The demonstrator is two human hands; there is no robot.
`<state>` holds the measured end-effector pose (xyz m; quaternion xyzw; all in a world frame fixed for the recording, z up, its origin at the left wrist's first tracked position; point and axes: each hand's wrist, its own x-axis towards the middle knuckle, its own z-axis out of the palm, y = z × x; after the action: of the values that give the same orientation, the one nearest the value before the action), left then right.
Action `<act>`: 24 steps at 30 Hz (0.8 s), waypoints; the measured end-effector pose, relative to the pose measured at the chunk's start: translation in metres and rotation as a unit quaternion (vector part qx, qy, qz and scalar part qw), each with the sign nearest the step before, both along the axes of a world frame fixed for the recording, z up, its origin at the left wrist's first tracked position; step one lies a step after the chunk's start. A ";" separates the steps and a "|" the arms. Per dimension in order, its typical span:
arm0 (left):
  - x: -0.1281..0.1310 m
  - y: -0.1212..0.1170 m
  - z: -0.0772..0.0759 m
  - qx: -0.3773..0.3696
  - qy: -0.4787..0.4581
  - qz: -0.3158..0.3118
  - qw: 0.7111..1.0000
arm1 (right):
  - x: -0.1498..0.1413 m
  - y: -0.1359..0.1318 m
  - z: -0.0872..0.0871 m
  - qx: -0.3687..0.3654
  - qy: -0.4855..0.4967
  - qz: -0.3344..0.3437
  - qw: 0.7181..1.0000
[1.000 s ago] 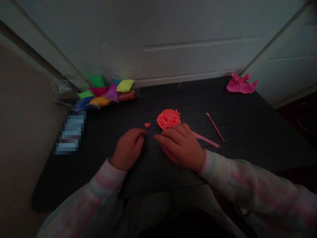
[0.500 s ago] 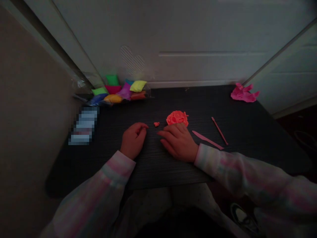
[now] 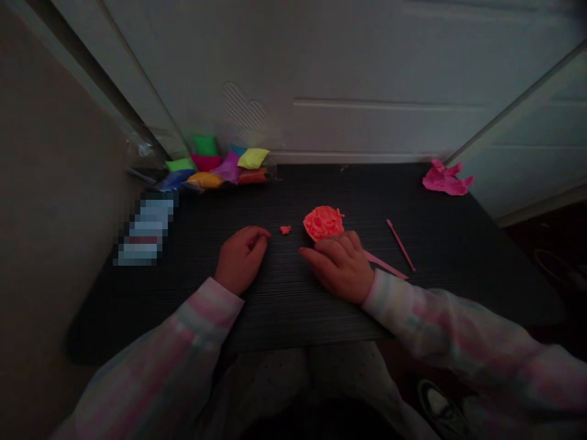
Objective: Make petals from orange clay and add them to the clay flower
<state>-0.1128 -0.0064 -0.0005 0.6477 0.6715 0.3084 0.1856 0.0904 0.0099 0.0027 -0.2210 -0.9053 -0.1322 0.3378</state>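
A flattened, bumpy piece of orange-pink modelling clay [image 3: 323, 222] lies on the dark table, with small rounded shapes over its surface. My right hand [image 3: 343, 265] rests just in front of its lower edge, thumb side stretched leftward and the other fingers loosely bent; nothing shows in it. Behind this hand, the blade of a pink plastic knife [image 3: 386, 266] is partly hidden. A small lump of the same clay [image 3: 285, 230] lies between the hands. To its left, my left hand [image 3: 242, 258] rests curled, thumb and forefinger close together; whatever they may hold is hidden.
A thin pink modelling stick [image 3: 400, 245] lies to the right. Bright packets of clay [image 3: 220, 168] in clear plastic sit at the back left, beside a blurred-out rectangular item [image 3: 147, 231]. Crumpled pink material [image 3: 447, 178] lies at the far right corner, against the white panelled door [image 3: 358, 73].
My right hand has slid right and slightly toward me, its fingers bending more; it uncovers more of the clay and covers the knife's tip. The left hand stays curled. The view has shifted slightly.
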 end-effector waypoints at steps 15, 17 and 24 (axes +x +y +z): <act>0.000 0.000 -0.001 0.021 0.015 -0.011 1.000 | -0.002 0.010 -0.004 -0.127 0.091 -0.119 0.980; -0.001 0.000 -0.001 0.023 0.019 -0.012 0.999 | 0.000 0.014 -0.005 -0.134 0.148 -0.148 0.969; -0.001 0.000 -0.003 0.027 0.015 -0.013 0.999 | -0.006 0.008 -0.006 -0.024 0.003 -0.093 0.995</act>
<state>-0.1136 -0.0062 -0.0039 0.6653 0.6575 0.3142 0.1621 0.0846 0.0176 -0.0036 -0.3126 -0.8826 -0.1408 0.3217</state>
